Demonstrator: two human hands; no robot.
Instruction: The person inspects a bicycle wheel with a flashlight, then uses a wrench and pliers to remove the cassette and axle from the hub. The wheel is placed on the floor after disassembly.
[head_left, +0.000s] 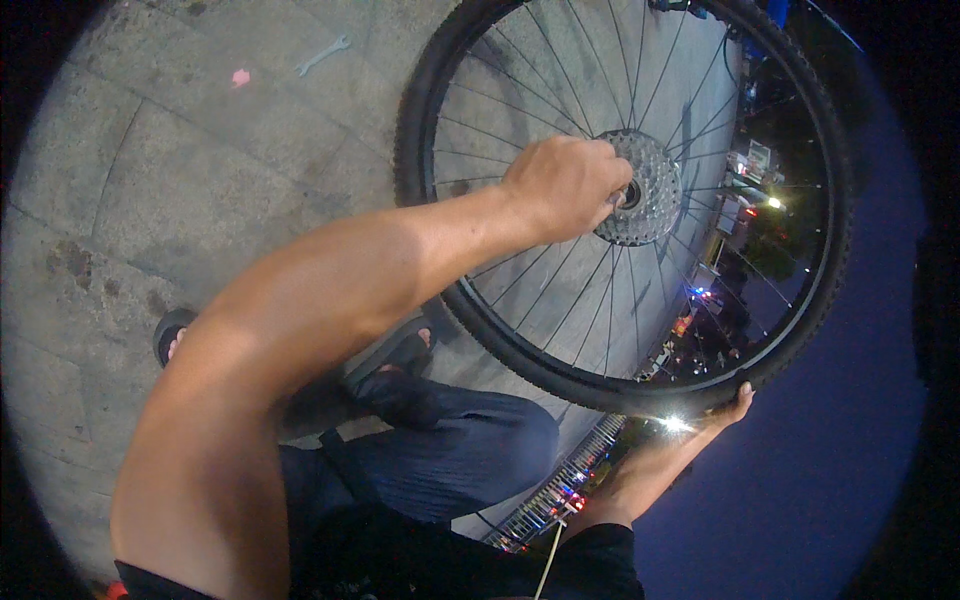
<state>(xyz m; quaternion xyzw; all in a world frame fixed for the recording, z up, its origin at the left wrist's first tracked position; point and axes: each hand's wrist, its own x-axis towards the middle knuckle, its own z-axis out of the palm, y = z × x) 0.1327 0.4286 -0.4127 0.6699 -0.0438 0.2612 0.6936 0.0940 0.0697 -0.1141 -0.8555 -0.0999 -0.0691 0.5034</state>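
Observation:
A bicycle wheel with a black knobby tyre and thin spokes fills the upper right, its grey cassette facing me. At the hub centre, my left hand is closed, fingertips pinched together beside the axle opening. Something small may be between those fingers, but they hide it. My right hand is wrapped round the lower right part of the tyre, with a fingertip showing over the rim.
On the paved ground lie an open-ended wrench and a small pink piece. My bent knee and sandalled feet are below the wheel. A metal railing and bright lights stand farther off.

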